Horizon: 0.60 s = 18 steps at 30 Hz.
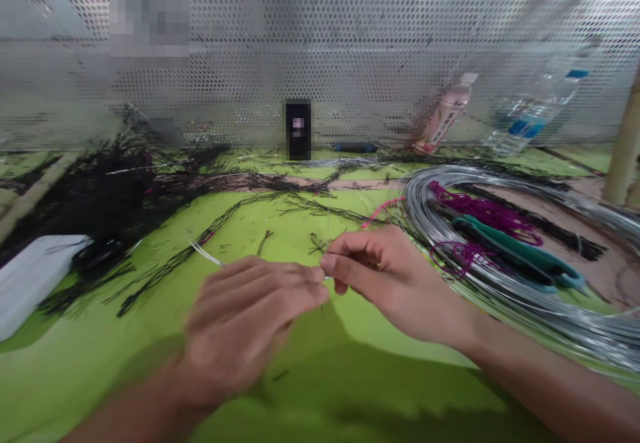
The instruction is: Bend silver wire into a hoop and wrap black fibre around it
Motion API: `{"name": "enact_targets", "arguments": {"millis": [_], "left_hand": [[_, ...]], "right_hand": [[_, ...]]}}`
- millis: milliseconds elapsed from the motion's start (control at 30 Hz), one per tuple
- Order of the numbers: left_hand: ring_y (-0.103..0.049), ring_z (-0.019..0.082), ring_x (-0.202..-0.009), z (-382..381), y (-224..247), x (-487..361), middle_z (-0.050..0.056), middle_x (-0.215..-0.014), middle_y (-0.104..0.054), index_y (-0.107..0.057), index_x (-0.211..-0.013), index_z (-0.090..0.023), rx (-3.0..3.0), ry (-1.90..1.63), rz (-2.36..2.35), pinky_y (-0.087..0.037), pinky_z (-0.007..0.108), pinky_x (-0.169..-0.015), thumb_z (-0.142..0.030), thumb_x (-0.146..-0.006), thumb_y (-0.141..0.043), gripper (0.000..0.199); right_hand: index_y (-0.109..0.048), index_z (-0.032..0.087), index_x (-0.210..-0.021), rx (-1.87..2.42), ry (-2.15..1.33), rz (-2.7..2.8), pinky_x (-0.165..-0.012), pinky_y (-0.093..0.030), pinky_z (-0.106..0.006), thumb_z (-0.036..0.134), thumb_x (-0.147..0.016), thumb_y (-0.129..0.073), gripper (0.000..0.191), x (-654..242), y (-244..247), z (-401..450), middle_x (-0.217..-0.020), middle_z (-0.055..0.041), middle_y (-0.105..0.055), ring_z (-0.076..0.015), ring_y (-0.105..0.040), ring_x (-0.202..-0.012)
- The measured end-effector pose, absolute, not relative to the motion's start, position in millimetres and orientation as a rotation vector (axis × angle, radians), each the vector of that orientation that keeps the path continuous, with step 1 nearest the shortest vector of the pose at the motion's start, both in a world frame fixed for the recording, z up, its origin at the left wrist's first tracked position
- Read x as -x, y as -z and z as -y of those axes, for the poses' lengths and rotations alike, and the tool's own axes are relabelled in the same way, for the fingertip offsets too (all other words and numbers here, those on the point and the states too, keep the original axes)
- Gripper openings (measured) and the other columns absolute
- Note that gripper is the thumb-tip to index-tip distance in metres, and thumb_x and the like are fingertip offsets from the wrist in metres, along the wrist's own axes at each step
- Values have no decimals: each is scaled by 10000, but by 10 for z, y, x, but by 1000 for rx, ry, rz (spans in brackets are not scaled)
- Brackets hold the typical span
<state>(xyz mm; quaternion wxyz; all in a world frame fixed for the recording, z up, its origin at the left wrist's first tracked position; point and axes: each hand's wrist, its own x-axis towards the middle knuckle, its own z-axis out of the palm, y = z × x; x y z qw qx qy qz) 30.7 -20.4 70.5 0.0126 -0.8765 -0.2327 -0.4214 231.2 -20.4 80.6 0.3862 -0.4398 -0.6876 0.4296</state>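
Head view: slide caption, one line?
Left hand and right hand hold a thin pale strand above a green work surface, beside coiled silvery wire and a teal-handled tool.

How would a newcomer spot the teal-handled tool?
Start from the green table; right of the right hand is a large silvery coil. Along its near inner edge lies the teal-handled tool, by the purple cord. Its thick, solid handles set it apart from both.
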Motion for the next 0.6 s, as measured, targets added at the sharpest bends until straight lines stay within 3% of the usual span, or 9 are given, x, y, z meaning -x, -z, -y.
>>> {"name": "enact_targets", "arguments": {"millis": [100, 200, 300, 400, 533, 600], "left_hand": [[-757, 135, -809, 127, -765, -244, 14, -949, -804, -709, -909, -209, 2812, 1182, 545, -575, 251, -712, -90, -937, -637, 141], [-724, 105, -817, 118, -805, -201, -21, -977, -765, -694, -919, -243, 2900, 1136, 799, -535, 229, -712, -79, -933, -582, 199], [-701, 112, -754, 132, -814, -183, -51, -915, -740, -643, -1050, -268, 3002, 984, 1135, -508, 240, -650, -247, -941, -615, 114], [-650, 101, -592, 110, -792, -169, -104, -739, -692, -631, -1041, -292, 3045, 817, 1240, -449, 228, -543, -397, -921, -676, 166], [-603, 92, -521, 76, -715, -163, -105, -648, -646, -630, -936, -274, 2947, 792, 1112, -398, 234, -514, -312, -973, -628, 53], [-566, 109, -488, 83, -655, -176, -82, -606, -618, -617, -888, -253, 2788, 788, 972, -359, 278, -504, -232, -1000, -564, 126]], "right_hand": [[-657, 146, -687, 1119, -1071, 1770, -445, -238, -201, 232, -932, -592, 267, -2328, -791, 192, -558, 59, -479, -54, -335, -505], [-671, 143, -732, 1098, -1015, 1833, -466, -262, -198, 249, -946, -585, 254, -2348, -774, 187, -591, 52, -517, -55, -373, -529], [-676, 145, -769, 1118, -970, 1878, -471, -277, -206, 284, -966, -567, 265, -2361, -772, 190, -613, 47, -536, -59, -387, -533], [-671, 151, -772, 1153, -950, 1899, -474, -275, -205, 276, -964, -566, 252, -2362, -782, 197, -604, 56, -505, -59, -373, -538], [-624, 154, -695, 1170, -994, 1878, -443, -236, -187, 207, -929, -589, 242, -2347, -809, 207, -552, 77, -423, -42, -326, -506], [-604, 152, -666, 1166, -1062, 1858, -428, -225, -185, 191, -925, -584, 262, -2335, -824, 217, -539, 79, -402, -39, -315, -491]]}}
